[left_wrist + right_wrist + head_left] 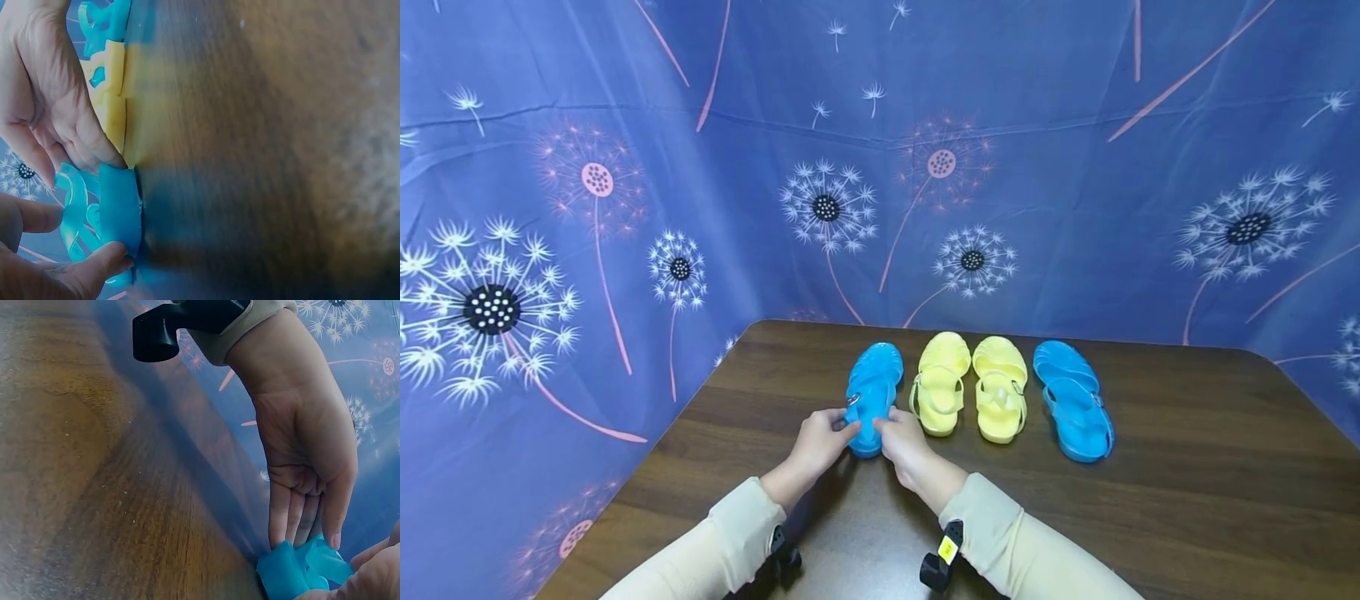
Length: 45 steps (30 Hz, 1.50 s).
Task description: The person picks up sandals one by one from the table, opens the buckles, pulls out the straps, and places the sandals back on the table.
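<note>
Both hands are at the heel end of the leftmost blue sandal (874,379), which lies on the table with its toe pointing away. My left hand (818,442) grips its left side, with the thumb over the heel area. From the other side my right hand (913,450) holds the sandal, thumb also toward its middle. In the left wrist view, the heel of the blue sandal (122,209) shows between the hands. The right wrist view shows the left hand (306,444) with its fingertips against the sandal (284,572); the right hand is partly cut off there.
Two yellow sandals (942,383) (1000,392) stand side by side just right of the held one. Another blue sandal (1075,404) lies beyond them, angled. A brown wooden table (1187,467) carries all of them, and a blue dandelion-print cloth (1060,208) hangs behind.
</note>
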Tool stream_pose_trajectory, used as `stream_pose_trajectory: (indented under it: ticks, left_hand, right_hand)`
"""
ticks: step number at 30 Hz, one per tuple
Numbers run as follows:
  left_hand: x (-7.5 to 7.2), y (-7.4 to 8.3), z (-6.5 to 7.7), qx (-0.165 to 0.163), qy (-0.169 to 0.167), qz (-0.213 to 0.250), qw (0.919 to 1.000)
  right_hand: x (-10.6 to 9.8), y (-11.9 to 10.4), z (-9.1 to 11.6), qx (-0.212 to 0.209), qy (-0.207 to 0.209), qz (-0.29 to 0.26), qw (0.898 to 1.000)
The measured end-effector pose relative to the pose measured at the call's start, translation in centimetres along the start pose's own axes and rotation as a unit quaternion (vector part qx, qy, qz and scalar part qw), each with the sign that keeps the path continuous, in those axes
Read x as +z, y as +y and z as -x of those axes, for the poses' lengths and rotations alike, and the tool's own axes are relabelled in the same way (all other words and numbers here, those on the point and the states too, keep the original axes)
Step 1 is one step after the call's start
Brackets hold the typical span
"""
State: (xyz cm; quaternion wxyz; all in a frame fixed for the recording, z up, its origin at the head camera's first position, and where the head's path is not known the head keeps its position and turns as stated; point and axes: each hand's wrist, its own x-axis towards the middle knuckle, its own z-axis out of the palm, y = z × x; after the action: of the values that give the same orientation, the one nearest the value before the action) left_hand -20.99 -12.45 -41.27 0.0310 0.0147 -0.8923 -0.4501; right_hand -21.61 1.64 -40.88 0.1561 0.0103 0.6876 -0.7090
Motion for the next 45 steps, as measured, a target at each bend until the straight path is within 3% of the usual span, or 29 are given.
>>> stream_pose_trajectory:
  ticks: [8, 19, 28, 45]
  left_hand:
    - [0.4, -0.1, -1.0, -0.01, 0.007, 0.009, 0.9999]
    - [0.5, -0.2, -2.1, -0.009, 0.012, 0.007, 0.9999]
    - [0.8, 0.2, -2.9, 0.0, 0.025, -0.011, 0.9996]
    - [1.7, 0.6, -4.2, -0.006, 0.032, -0.012, 0.9994]
  right_hand:
    - [-0.3, -0.1, -1.2, 0.005, 0.006, -0.009, 1.0]
    - [0.0, -0.1, -2.7, 0.0, 0.028, 0.026, 0.999]
    - [-0.3, -0.3, -3.8, 0.002, 0.032, -0.002, 0.999]
    - [-0.8, -0.5, -5.1, 0.012, 0.057, 0.031, 0.998]
